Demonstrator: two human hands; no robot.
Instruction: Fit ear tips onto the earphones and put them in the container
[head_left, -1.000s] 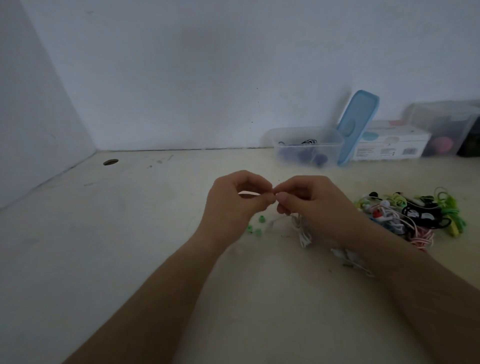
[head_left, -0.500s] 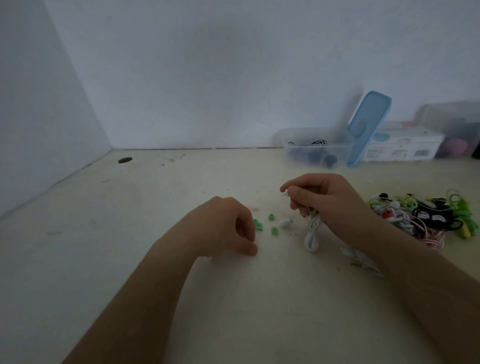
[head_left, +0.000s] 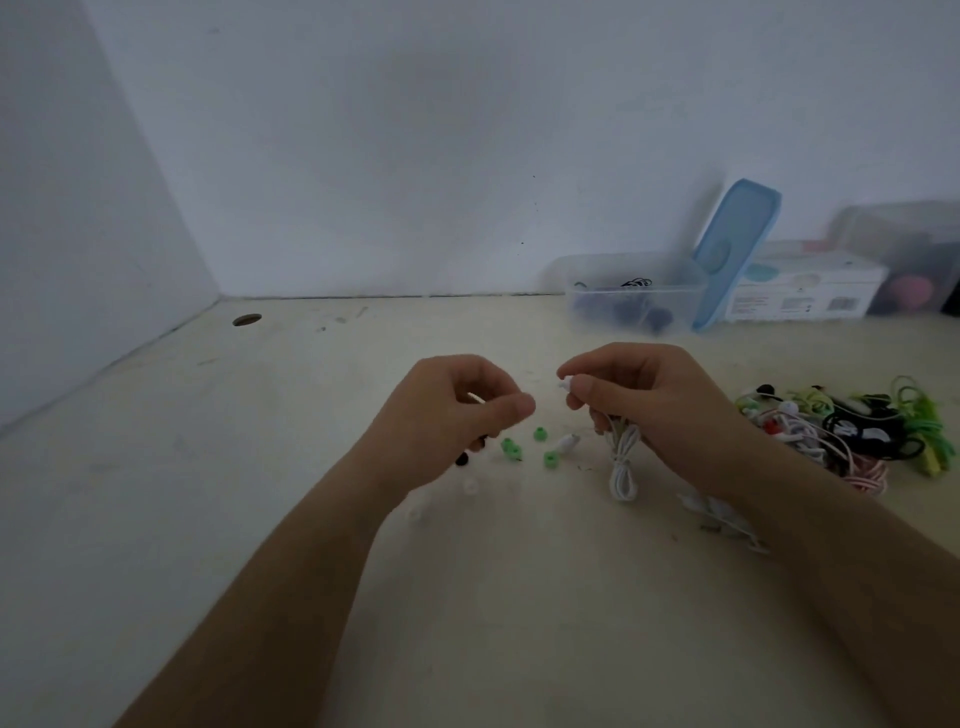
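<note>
My right hand (head_left: 644, 400) pinches a white earbud (head_left: 566, 383) between thumb and forefinger, and the coiled white earphone cable (head_left: 623, 457) hangs below the hand. A short gap to the left, my left hand (head_left: 457, 410) is raised off the table with finger and thumb pinched on a small whitish ear tip (head_left: 475, 399). Beneath the hands lie green ear tips (head_left: 511, 449), black ear tips (head_left: 470, 451), white ear tips (head_left: 470, 486) and the second white earbud (head_left: 566, 443). The clear container (head_left: 631, 299) stands open at the back by the wall.
A tangled pile of earphones (head_left: 841, 426) in green, black, pink and white lies to the right. A blue lid (head_left: 737, 249) leans on the container, beside a white box (head_left: 805, 291) and another clear box (head_left: 904, 260). A hole (head_left: 247, 319) marks the table's far left.
My left hand dropped from the right hand to the table, then rose holding a small ear tip. The right hand kept its grip on the earbud and cable.
</note>
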